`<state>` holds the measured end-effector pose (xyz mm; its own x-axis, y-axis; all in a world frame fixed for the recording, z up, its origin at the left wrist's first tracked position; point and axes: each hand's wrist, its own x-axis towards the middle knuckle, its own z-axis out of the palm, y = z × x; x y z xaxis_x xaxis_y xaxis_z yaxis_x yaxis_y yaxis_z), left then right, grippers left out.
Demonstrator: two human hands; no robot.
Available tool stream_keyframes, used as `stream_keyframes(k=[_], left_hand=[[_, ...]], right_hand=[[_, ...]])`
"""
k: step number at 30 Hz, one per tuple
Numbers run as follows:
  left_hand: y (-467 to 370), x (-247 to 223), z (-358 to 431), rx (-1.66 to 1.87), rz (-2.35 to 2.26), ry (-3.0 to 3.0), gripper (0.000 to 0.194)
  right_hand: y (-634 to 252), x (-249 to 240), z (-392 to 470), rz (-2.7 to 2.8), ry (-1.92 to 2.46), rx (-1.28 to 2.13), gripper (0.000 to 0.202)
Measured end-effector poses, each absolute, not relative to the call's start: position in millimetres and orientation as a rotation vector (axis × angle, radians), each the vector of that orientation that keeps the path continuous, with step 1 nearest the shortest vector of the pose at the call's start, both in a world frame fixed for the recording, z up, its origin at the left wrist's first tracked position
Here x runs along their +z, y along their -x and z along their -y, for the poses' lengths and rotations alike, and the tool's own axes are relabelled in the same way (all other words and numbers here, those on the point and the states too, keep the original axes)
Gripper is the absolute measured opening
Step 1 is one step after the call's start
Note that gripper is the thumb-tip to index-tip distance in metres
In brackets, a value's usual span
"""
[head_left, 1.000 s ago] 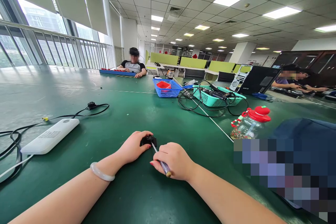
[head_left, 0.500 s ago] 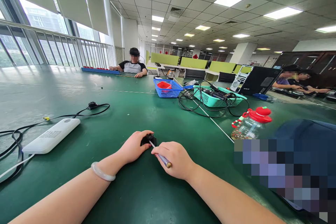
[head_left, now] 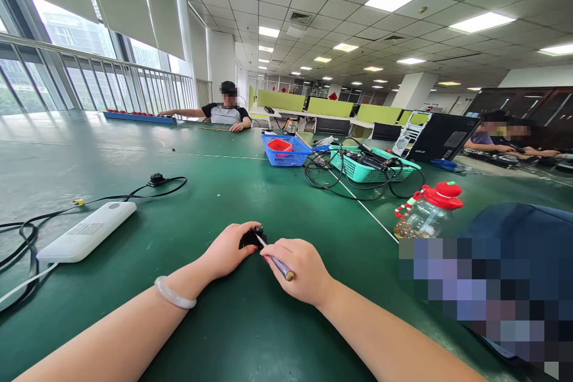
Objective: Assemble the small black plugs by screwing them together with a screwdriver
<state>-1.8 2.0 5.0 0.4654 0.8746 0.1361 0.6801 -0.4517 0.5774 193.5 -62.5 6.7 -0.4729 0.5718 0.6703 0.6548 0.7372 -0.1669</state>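
My left hand (head_left: pixel 231 248) is closed around a small black part (head_left: pixel 256 239) on the green table, thumb on the near side and fingers on the far side. The part's exact kind is too small to make out. In my right hand (head_left: pixel 299 270) is a slim screwdriver (head_left: pixel 281 267), gripped like a pen, with a greyish handle and a brass-coloured end. Its thin shaft slants up and left, and the tip is at the black part; whether it touches cannot be told.
On the left lie a white power adapter-like block (head_left: pixel 89 230) and a black cable (head_left: pixel 154 191). A red-lidded bottle (head_left: pixel 423 218) stands right. Further back are a blue basket (head_left: pixel 286 158), a teal basket (head_left: pixel 364 175) with cables, and a person (head_left: pixel 227 113) beside a long blue tray (head_left: pixel 143 118).
The screwdriver and my right hand have shifted slightly to the right. My left hand stays in place on the black part. Across the table, the person's long blue tray has slid left.
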Motion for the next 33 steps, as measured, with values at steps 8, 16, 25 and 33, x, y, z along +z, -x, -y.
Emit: stream_keyframes(k=[8, 16, 25, 33], left_hand=[[1.8, 5.2, -1.8, 0.585, -1.288, -2.279, 0.047], [2.0, 5.1, -1.2, 0.539, -1.359, -2.293, 0.054], [3.6, 2.4, -2.4, 0.560, -1.296, -2.307, 0.051], [3.4, 2.4, -3.2, 0.576, -1.270, -2.317, 0.045]], right_hand=[[-194.7, 7.3, 61.6, 2.143, 0.972, -0.115, 0.015], [-201.2, 1.3, 50.7, 1.970, 1.119, -0.030, 0.015], [-202.7, 6.4, 57.6, 1.936, 1.013, 0.202, 0.015], [-203.9, 6.9, 58.5, 1.986, 0.977, 0.257, 0.008]])
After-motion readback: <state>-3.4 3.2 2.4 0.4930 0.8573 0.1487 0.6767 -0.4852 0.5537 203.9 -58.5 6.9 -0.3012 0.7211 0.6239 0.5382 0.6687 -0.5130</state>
